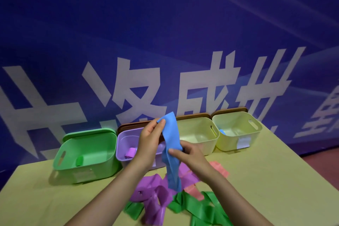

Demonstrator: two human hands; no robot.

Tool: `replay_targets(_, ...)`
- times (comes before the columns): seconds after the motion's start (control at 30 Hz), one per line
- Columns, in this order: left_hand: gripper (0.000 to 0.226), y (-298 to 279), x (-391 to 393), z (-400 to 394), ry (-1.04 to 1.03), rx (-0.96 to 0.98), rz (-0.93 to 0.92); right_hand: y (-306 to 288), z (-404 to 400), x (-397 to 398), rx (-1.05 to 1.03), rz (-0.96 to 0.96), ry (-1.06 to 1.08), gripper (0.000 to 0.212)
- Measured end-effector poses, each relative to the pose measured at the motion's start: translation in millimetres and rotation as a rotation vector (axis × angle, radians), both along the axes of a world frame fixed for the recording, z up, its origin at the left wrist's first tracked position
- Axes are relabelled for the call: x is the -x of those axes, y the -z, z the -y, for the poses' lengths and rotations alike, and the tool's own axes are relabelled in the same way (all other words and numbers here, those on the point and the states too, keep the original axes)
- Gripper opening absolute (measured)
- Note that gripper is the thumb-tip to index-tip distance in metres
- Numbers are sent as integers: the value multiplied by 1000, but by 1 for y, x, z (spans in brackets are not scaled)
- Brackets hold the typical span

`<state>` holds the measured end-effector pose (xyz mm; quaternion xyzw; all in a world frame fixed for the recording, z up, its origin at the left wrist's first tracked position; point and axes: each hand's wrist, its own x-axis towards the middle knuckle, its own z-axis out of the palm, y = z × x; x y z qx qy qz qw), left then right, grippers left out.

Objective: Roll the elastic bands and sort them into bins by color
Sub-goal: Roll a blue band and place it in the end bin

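head view: left hand (149, 139) and right hand (187, 154) pinch the blue band (170, 145), hanging lengthwise, near-vertical.

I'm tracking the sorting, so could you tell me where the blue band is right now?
The blue band hangs mid-frame between the left hand and right hand, above the loose pile and before the purple bin.

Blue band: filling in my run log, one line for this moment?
left hand pinches blue band top | right hand grips middle | unrolled

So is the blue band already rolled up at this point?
No, the blue band hangs unrolled, pinched at its top by the left hand and lower down by the right hand.
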<state>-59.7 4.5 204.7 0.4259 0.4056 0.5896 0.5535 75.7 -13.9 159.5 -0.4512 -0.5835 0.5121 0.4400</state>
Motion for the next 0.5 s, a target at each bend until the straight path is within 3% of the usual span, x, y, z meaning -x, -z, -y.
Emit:
replay_targets(0.27,15,-4,16,-27,-142,40,211,38,26,0,243,125,-26,27)
replay_targets(0.37,14,-1,25,-40,-204,69,239,43,31,-9,284,150,-8,12)
replay_targets(0.5,16,10,31,-51,-269,113,252,44,24,-22,307,167,-17,9)
